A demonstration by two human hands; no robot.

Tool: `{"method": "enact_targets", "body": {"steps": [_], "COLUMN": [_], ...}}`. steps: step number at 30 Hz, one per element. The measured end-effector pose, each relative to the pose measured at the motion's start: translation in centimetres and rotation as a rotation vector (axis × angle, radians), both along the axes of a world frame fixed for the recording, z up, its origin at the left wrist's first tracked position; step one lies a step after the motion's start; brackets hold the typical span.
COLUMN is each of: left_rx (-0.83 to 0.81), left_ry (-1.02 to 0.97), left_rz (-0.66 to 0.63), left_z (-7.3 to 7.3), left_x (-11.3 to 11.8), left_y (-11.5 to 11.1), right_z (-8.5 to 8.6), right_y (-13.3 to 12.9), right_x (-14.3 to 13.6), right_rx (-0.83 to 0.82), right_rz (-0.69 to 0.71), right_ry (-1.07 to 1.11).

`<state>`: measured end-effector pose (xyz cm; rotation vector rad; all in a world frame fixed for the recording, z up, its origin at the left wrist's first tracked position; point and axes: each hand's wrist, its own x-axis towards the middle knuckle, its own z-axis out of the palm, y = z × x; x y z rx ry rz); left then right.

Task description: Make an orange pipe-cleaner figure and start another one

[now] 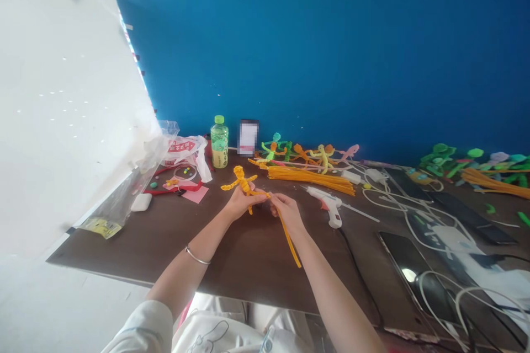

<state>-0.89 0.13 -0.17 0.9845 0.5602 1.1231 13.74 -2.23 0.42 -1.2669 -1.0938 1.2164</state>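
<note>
My left hand [243, 202] is closed around a yellow-orange pipe cleaner figure [240, 177], whose head and arms stick up above my fingers. One limb of the figure points right, toward my right hand [286, 213]. The fingertips of that hand pinch a loose yellow-orange pipe cleaner [290, 238] close to the limb's end, and its tail hangs down toward me. Whether the pipe cleaner is joined to the limb is hidden by my fingers. Just beyond my hands lies a bundle of orange pipe cleaners [310, 179].
Right of my hands lies a white glue gun [329, 204] with a trailing cord. Several finished figures [323, 157] lie by the blue wall. A green-capped bottle [219, 143] and a propped phone [248, 138] stand at the back. Red-handled pliers [182, 190] lie left; cables [409, 204] tangle right.
</note>
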Motion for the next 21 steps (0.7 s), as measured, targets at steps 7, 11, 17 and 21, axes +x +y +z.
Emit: {"method": "enact_targets", "body": {"steps": [7, 11, 17, 21], "left_rx": [0.046, 0.068, 0.157, 0.224], "left_ry": [0.009, 0.118, 0.218, 0.306], "left_rz": [0.134, 0.189, 0.294, 0.332], "left_z": [-0.3, -0.2, -0.9, -0.7], "left_x": [0.2, 0.5, 0.6, 0.3], "left_y": [0.3, 0.1, 0.5, 0.6], "right_z": [-0.6, -0.4, -0.2, 0.0], "right_y": [-0.4, -0.9, -1.1, -1.2], "right_x": [-1.3, -1.5, -0.9, -0.3], "right_rx": [-0.088, -0.013, 0.281, 0.458], "right_rz": [0.089, 0.097, 0.08, -0.014], "right_ry": [0.146, -0.022, -0.491, -0.833]}}
